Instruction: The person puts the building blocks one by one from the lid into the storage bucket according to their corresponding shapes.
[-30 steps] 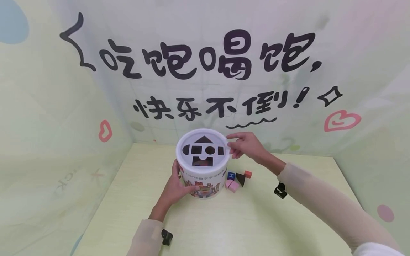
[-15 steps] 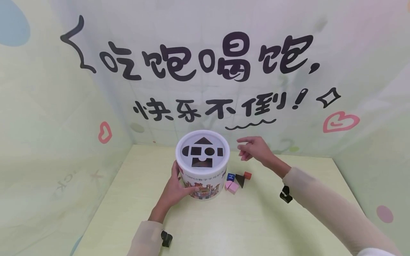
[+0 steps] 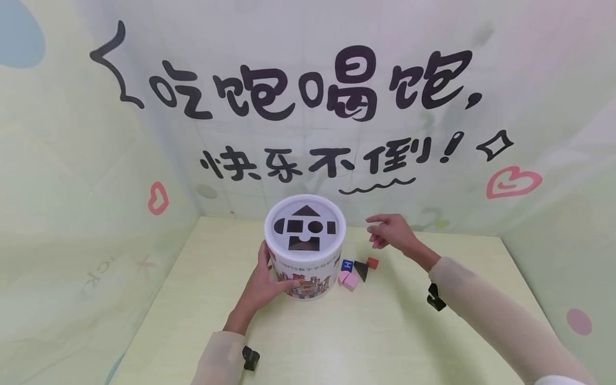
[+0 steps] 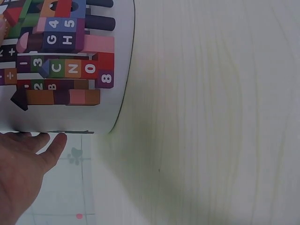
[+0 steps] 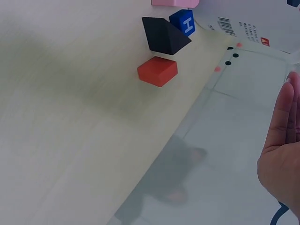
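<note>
A white bucket point(image 3: 315, 267) printed with toy blocks stands upright on the table. Its lid point(image 3: 284, 209) has cut-outs: a triangle, a circle, rectangles and rounded shapes. My left hand point(image 3: 261, 283) grips the bucket's left side, thumb across the front; the left wrist view shows fingertips point(image 4: 57, 145) at its wall. To the right of the bucket, my right hand point(image 3: 393, 232) hovers with loosely bent fingers and nothing in them. Below it lie a red block point(image 5: 158, 71), a dark triangular block point(image 5: 164, 35), a blue block point(image 5: 184, 22) lettered H and pink blocks point(image 3: 350, 281).
The pale wooden table point(image 3: 308, 342) ends at the back against a printed cloth wall point(image 3: 269, 32) with large black characters. Cloth also hangs at both sides. A black clip-like piece hangs under each sleeve point(image 3: 500, 315).
My right hand has left the lid's rim and moved right and slightly down. The left hand and the bucket have stayed in place, as have the loose blocks.
</note>
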Demonstrator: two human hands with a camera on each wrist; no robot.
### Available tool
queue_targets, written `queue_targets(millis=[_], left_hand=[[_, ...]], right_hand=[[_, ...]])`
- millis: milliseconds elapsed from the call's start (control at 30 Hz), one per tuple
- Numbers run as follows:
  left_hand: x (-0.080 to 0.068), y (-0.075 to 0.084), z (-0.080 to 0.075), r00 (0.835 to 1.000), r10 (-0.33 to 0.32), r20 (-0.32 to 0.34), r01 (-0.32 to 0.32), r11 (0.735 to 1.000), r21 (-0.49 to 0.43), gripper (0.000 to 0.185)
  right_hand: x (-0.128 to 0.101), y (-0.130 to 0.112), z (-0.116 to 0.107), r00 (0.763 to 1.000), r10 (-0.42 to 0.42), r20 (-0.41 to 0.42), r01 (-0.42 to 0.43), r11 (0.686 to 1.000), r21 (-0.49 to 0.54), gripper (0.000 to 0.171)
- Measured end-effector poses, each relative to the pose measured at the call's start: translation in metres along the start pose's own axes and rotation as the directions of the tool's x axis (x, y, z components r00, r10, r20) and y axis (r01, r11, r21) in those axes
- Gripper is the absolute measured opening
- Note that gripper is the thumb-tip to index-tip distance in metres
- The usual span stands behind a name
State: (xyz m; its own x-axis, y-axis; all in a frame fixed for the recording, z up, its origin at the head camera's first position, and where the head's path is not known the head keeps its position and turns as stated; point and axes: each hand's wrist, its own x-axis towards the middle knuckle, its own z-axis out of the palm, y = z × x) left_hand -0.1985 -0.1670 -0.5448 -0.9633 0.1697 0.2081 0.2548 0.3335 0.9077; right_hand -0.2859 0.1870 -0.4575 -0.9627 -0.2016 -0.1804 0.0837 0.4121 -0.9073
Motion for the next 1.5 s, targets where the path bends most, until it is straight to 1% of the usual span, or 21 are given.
queue_targets(millis=[200, 433, 500, 700, 767, 833, 1000, 1067, 1133, 1300, 1500], left_hand=[[-0.001, 0.002, -0.001, 1.000, -0.015, -0.013, 0.015, 1.000, 0.002, 0.126], [0.000, 0.002, 0.000, 1.000, -0.018, 0.003, 0.018, 1.000, -0.001, 0.125], [-0.001, 0.007, 0.000, 1.000, -0.024, 0.005, 0.024, 1.000, -0.005, 0.126], [-0.006, 0.035, -0.004, 1.000, -0.023, 0.013, 0.023, 1.000, -0.017, 0.125], [-0.006, 0.037, -0.005, 1.000, -0.021, 0.014, 0.021, 1.000, -0.016, 0.125], [-0.006, 0.033, -0.004, 1.000, -0.023, 0.011, 0.023, 1.000, -0.012, 0.125], [-0.001, 0.008, 0.000, 1.000, -0.019, -0.002, 0.019, 1.000, 0.001, 0.125], [0.000, 0.002, 0.001, 1.000, -0.015, -0.005, 0.015, 1.000, 0.001, 0.125], [0.000, 0.000, 0.001, 1.000, -0.016, -0.007, 0.016, 1.000, -0.004, 0.126], [0.000, 0.002, 0.001, 1.000, -0.020, -0.006, 0.020, 1.000, -0.004, 0.126], [0.000, 0.003, 0.000, 1.000, -0.012, 0.003, 0.012, 1.000, 0.014, 0.126]], right_hand=[[0.002, 0.015, 0.003, 1.000, 0.028, 0.007, -0.028, 0.999, -0.019, 0.035], [0.002, 0.031, 0.004, 0.999, 0.039, -0.013, -0.039, 0.998, -0.041, 0.034], [0.001, 0.037, 0.004, 0.999, 0.036, -0.012, -0.036, 0.998, -0.048, 0.036], [0.001, 0.052, 0.004, 0.999, 0.034, -0.017, -0.036, 0.994, -0.101, 0.037], [0.001, 0.056, 0.004, 0.999, 0.034, -0.015, -0.036, 0.990, -0.134, 0.036], [0.000, 0.060, 0.006, 0.999, 0.037, -0.014, -0.039, 0.987, -0.158, 0.035], [-0.002, 0.069, 0.010, 0.999, 0.040, -0.008, -0.041, 0.977, -0.211, 0.033], [-0.003, 0.072, 0.011, 0.999, 0.043, -0.007, -0.043, 0.972, -0.231, 0.032], [-0.004, 0.075, 0.012, 0.999, 0.048, -0.004, -0.047, 0.967, -0.249, 0.031], [-0.006, 0.083, 0.012, 0.997, 0.078, 0.019, -0.070, 0.960, -0.270, 0.028], [-0.011, 0.086, 0.012, 0.993, 0.105, 0.047, -0.088, 0.957, -0.277, 0.019]])
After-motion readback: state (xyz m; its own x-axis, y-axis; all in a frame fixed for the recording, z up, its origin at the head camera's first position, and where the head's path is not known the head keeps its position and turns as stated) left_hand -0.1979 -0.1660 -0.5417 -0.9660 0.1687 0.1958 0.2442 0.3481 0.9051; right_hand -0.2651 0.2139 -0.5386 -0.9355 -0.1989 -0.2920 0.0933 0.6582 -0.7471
